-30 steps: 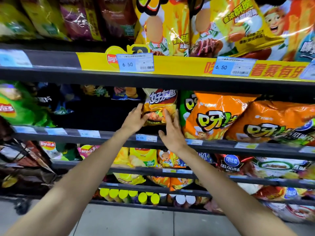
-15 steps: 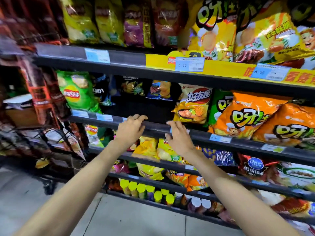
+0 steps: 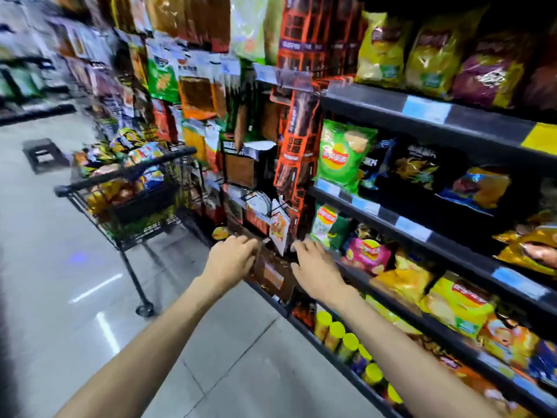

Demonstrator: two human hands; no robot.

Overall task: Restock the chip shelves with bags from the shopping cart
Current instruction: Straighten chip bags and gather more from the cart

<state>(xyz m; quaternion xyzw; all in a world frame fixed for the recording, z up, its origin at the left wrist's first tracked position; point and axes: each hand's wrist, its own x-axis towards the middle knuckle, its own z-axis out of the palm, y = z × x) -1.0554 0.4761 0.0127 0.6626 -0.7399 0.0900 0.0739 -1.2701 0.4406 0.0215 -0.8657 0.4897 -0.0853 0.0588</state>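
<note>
Both hands have come off the bag I placed and swung toward the cart (image 3: 126, 188), which sits left of the shelves (image 3: 422, 236) heaped with chip bags (image 3: 111, 191). My left hand (image 3: 230, 260) and right hand (image 3: 313, 267) hang empty, fingers loosely spread (ready for another bag).

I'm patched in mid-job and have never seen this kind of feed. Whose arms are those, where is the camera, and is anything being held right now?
There is no machine: a person wears one wide-angle camera on the head, looking forward and down. The two bare arms are theirs. The left hand and right hand reach forward with loose fingers and hold nothing. To the left stands the shopping cart, loaded with snack bags. To the right run the chip shelves, with a green chip bag on one level. The picture is motion-blurred.
</note>
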